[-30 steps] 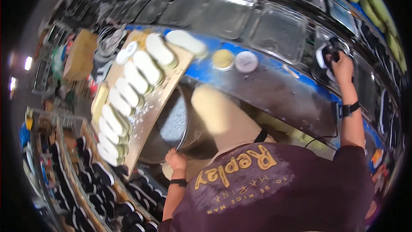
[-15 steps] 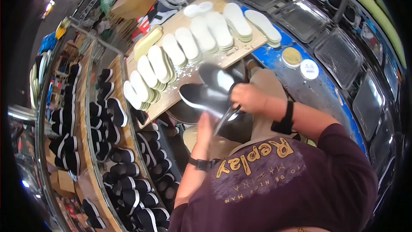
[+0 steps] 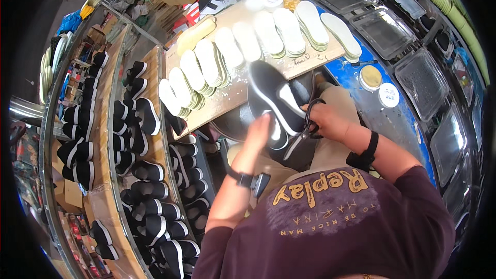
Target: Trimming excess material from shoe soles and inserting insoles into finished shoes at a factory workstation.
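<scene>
Your left hand point(image 3: 260, 133) grips the black shoe point(image 3: 275, 99) over your lap, right hand point(image 3: 324, 120) closed on scissors point(image 3: 304, 129) beside it. Light, floppy upper, I'd say; hold by the firmer sole.

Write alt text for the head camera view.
A person's left hand steadies a black slip-on shoe with a white stripe while the right hand holds black-handled scissors against it. White foam insoles line a wooden board beyond.
</scene>
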Tool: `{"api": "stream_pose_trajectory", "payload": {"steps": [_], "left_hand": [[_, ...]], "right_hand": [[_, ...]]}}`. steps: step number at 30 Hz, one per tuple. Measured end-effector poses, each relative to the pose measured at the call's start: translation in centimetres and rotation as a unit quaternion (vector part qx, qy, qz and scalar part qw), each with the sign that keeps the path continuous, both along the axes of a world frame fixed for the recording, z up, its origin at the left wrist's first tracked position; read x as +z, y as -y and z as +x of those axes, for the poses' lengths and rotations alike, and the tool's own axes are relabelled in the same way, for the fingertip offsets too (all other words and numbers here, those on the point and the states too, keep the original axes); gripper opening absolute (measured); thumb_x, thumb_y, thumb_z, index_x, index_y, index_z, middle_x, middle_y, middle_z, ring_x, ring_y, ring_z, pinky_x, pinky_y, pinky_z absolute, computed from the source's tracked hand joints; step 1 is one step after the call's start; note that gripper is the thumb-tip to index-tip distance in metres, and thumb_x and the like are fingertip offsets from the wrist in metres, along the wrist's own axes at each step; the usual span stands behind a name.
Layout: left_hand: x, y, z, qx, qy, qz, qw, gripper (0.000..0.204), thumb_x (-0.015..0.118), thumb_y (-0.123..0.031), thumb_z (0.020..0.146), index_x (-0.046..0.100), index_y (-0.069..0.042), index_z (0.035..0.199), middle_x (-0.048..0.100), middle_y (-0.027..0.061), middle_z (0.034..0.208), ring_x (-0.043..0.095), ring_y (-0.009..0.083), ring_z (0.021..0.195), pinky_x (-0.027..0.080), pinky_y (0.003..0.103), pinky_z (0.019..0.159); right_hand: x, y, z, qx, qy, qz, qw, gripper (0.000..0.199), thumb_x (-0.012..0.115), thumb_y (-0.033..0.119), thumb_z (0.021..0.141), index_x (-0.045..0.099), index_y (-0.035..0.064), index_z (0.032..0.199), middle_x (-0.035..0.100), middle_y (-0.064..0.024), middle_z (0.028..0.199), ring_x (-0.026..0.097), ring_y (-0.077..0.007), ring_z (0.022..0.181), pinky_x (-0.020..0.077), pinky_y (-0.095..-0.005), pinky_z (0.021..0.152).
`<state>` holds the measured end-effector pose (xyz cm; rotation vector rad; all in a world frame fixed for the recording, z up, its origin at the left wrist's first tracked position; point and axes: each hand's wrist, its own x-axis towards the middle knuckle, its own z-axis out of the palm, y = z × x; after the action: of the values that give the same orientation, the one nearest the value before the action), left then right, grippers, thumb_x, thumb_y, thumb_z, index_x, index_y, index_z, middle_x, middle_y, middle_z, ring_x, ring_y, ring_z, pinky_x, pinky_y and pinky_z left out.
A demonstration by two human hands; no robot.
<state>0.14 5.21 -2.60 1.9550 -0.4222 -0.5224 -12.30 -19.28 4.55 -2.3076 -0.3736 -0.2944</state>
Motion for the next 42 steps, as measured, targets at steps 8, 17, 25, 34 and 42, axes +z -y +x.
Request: {"api": "stream_pose_trajectory", "payload": {"steps": [8,17,25,34,42], "left_hand": [[3.6,8.6,-0.3,-0.028,0.132,0.311,0.941,0.069,0.049,-0.056,0.090,0.068,0.008,0.077,0.063,0.0313,0.079,0.064,0.0443,0.082,0.049,0.048,0.078],[-0.3,1.6,-0.9,0.125,0.106,-0.068,0.984,0.032,0.057,-0.022,0.093,0.066,0.004,0.077,0.064,0.0077,0.067,0.060,0.0189,0.059,0.048,0.030,0.059],[3.1,-2.4,-3.8,0.196,-0.241,-0.263,0.914,0.027,0.053,-0.021,0.096,0.061,0.000,0.112,0.067,0.0096,0.096,0.067,0.0194,0.080,0.055,0.030,0.067],[2.9,-5.6,-5.9,0.157,-0.196,-0.212,0.944,0.030,0.051,-0.022,0.097,0.060,0.002,0.112,0.066,0.0091,0.096,0.064,0.0158,0.079,0.054,0.029,0.068],[3.7,-4.0,-5.4,0.137,-0.261,-0.274,0.915,0.030,0.051,-0.021,0.097,0.059,0.002,0.115,0.065,0.0104,0.101,0.065,0.0197,0.083,0.055,0.033,0.071]], "right_hand": [[-3.7,0.0,-0.3,0.046,-0.123,-0.120,0.984,0.023,0.068,0.004,0.068,0.062,0.0067,0.089,0.062,-0.0138,0.090,0.061,-0.0357,0.087,0.0484,-0.0446,0.075],[1.8,-0.7,-1.5,-0.210,-0.068,0.124,0.967,0.042,0.082,0.021,0.070,0.058,0.0036,0.100,0.055,-0.0065,0.075,0.055,-0.0212,0.069,0.0461,-0.0340,0.065],[4.3,-2.9,0.6,-0.125,-0.155,0.030,0.979,0.045,0.071,0.040,0.082,0.053,0.0033,0.101,0.060,-0.0148,0.080,0.060,-0.0322,0.076,0.0463,-0.0413,0.068],[2.5,-2.8,2.9,-0.127,-0.168,-0.054,0.976,0.052,0.071,0.051,0.077,0.057,0.0022,0.085,0.063,-0.0173,0.072,0.062,-0.0380,0.072,0.0472,-0.0456,0.063],[1.1,-1.9,1.9,-0.174,-0.203,-0.078,0.960,0.050,0.069,0.051,0.079,0.057,0.0029,0.083,0.063,-0.0173,0.076,0.062,-0.0372,0.074,0.0463,-0.0449,0.066]]}}
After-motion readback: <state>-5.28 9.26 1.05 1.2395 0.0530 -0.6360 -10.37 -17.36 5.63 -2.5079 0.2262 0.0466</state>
